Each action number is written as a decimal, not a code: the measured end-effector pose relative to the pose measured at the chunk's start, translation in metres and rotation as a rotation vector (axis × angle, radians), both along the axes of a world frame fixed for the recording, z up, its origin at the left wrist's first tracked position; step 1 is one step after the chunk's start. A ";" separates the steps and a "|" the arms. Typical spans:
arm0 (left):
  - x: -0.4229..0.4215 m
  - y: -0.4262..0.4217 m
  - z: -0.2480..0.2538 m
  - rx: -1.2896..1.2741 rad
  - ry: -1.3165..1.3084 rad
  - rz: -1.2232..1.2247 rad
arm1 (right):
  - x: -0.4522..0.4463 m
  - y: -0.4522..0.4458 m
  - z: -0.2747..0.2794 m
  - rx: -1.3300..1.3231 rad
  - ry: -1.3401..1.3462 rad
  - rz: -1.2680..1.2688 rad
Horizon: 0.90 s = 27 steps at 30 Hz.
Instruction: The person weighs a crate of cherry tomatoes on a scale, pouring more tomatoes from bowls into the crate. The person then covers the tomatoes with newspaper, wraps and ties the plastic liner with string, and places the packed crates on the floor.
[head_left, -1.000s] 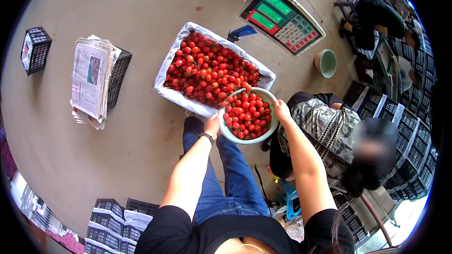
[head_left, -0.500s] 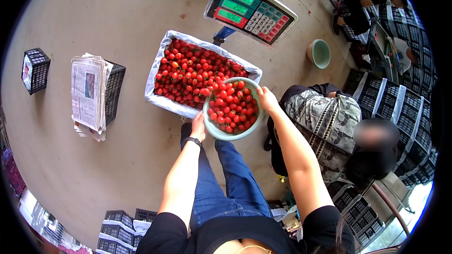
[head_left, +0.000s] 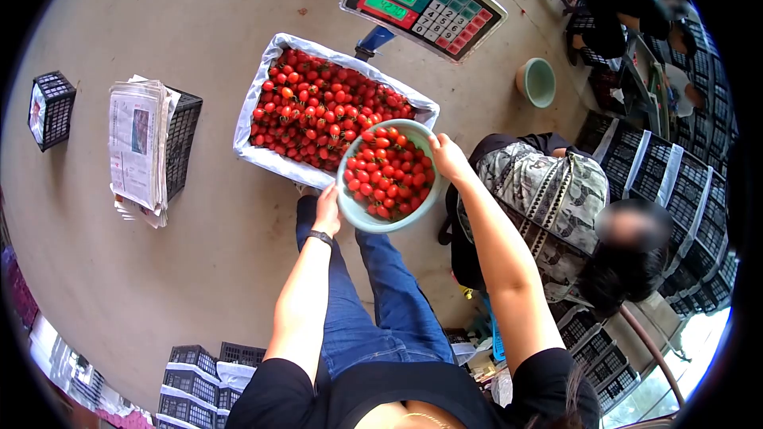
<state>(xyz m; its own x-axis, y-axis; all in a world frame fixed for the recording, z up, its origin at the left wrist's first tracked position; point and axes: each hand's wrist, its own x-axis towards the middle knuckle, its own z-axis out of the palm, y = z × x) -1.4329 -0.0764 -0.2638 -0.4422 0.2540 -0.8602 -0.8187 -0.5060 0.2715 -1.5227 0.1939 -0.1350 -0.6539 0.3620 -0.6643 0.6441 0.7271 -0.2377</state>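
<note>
Both my hands grip a pale green bowl by opposite sides. Many red cherry tomatoes fill it. My left hand, with a dark band at the wrist, holds the bowl's left side. On the upper right rim is my right hand, fingers closed on it. Just beyond the bowl lies a crate lined with white paper, heaped with more cherry tomatoes; the bowl overlaps its near right corner. A weighing scale display with lit green digits stands behind the crate.
Left on the floor, a stack of newspapers leans on a black crate. A smaller black crate stands farther left. An empty bowl is at right, near a seated person and stacked black crates. Another person sits behind.
The bowl has drawn slightly back from the crate, and its tomatoes no longer meet the crate's pile. The scale's top and bottom readings have risen a little. Both hands keep their hold.
</note>
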 end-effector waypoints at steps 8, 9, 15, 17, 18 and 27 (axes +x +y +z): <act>0.032 0.039 -0.031 -0.007 -0.128 -0.165 | 0.044 0.050 -0.028 0.078 -0.125 -0.091; 0.032 0.042 -0.034 0.029 -0.095 -0.153 | 0.045 0.052 -0.026 0.072 -0.105 -0.111; 0.040 0.042 -0.033 -0.017 -0.093 -0.150 | 0.049 0.052 -0.023 0.029 -0.097 -0.167; 0.041 0.039 -0.032 -0.007 -0.066 -0.124 | 0.049 0.049 -0.022 0.008 -0.095 -0.158; 0.041 0.037 -0.030 -0.002 -0.053 -0.111 | 0.050 0.047 -0.021 -0.001 -0.076 -0.165; 0.031 0.000 0.004 -0.025 0.110 -0.455 | 0.115 0.036 -0.029 0.031 0.147 -0.097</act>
<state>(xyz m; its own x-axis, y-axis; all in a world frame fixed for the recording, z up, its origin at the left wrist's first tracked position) -1.4022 -0.0762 -0.2599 -0.3801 0.4226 -0.8227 -0.9213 -0.0946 0.3771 -1.4078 0.2302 -0.1642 -0.7040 0.4469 -0.5519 0.6716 0.6717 -0.3128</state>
